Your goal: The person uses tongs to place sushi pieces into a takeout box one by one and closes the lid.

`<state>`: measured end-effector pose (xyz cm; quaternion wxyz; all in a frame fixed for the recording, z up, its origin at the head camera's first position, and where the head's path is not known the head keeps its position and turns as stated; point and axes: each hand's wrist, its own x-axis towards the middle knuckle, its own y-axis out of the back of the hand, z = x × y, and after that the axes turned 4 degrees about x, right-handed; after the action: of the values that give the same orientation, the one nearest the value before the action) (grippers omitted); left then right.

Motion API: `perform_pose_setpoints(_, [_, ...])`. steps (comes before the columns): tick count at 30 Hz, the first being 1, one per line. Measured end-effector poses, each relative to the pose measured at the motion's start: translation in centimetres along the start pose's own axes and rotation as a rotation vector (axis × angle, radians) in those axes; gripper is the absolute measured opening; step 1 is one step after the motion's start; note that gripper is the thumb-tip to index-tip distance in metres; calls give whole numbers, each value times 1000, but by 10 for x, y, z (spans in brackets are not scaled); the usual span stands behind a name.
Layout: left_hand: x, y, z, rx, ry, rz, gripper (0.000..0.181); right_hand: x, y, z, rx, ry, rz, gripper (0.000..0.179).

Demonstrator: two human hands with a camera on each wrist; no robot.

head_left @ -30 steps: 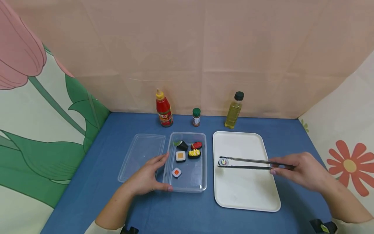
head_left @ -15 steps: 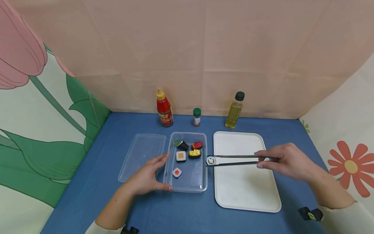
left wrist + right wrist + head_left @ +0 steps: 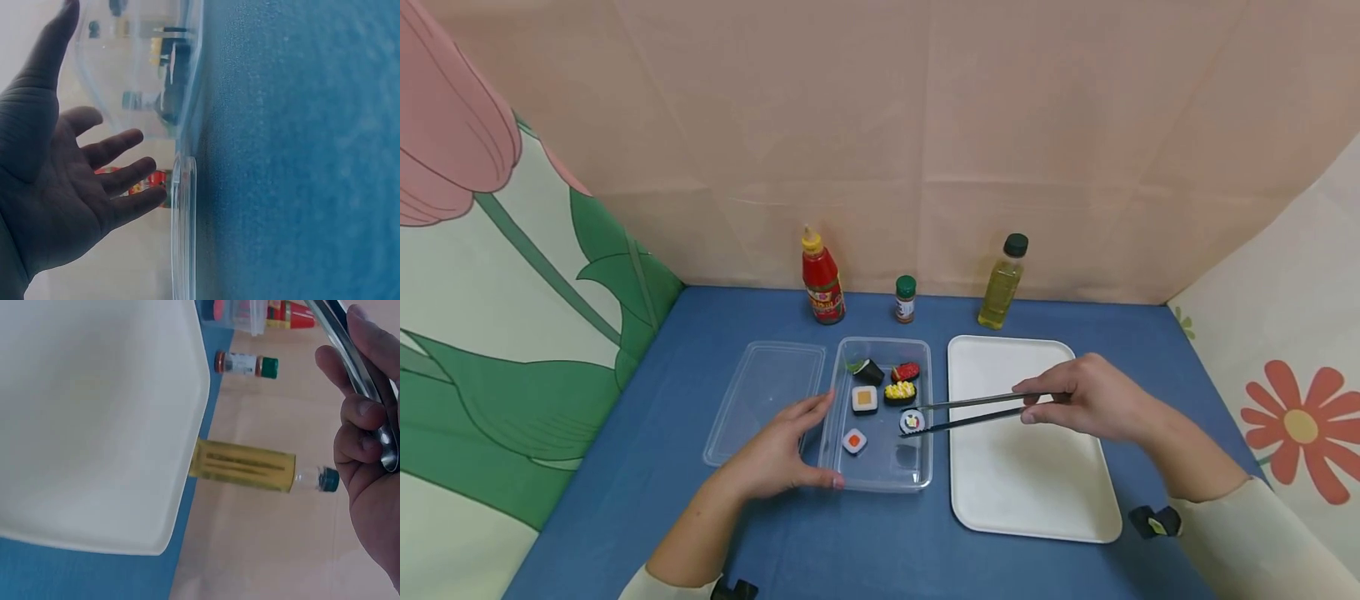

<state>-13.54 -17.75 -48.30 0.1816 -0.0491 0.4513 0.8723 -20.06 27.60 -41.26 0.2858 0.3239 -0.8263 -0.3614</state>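
My right hand (image 3: pixel 1086 398) holds metal tongs (image 3: pixel 973 412) over the white tray's left edge, fingers and thumb round them near the bent end. Between the tong tips is a round sushi roll (image 3: pixel 912 421) with a white rim and coloured centre, over the right half of the clear plastic box (image 3: pixel 880 483); a dark shadow shows below it. My left hand (image 3: pixel 782 454) is at the box's left side, fingers spread, thumb at the near left corner. Inside the box lie several sushi pieces: a corn-topped one (image 3: pixel 900 392), a red-topped one (image 3: pixel 906 372), a square one (image 3: pixel 864 400) and an orange-centred one (image 3: pixel 853 442).
The white tray (image 3: pixel 1037 492) stands right of the box. A clear lid (image 3: pixel 767 392) lies to its left. Along the back are a red sauce bottle (image 3: pixel 823 287), a small green-capped jar (image 3: pixel 905 302) and an oil bottle (image 3: pixel 1000 287). Fabric walls enclose the blue table (image 3: pixel 820 558).
My right hand has moved left with the tongs, carrying the sushi roll from above the white tray to over the clear box. My left hand has stayed at the box's side.
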Motion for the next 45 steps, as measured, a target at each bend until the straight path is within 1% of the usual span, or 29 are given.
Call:
perform_pose_setpoints(12, [3,1,0,7,10,-1,126,44,-3,-10,-20,-76,-196,33])
perform_pose_setpoints(16, [3,0,1,10,14,0,126,56,-4,-15,-48,-96,-239,33])
perform_pose_setpoints(25, [2,0,-1,-13,-6,-4,126,82,-5,-27,-119,-112,-321,33])
perform_pose_setpoints(27, [2,1,-1,-16,-9,-4,125,86,-6,-30,-137,-126,-338,34])
perform_pose_setpoints(33, [2,1,-1,-6,-18,-7,125,97,-11,-35,-157,-148,-365,34])
perform_pose_setpoints(38, [2,1,-1,-10,-14,-7,125,105,-13,-39,-184,-136,-382,31])
perform_pose_setpoints(42, [2,1,-2,-12,-15,-13,125,107,-13,-41,-220,-129,-397,30])
perform_pose_setpoints(45, [2,1,-2,-13,-18,-10,125,108,-13,-43,-234,-122,-393,31])
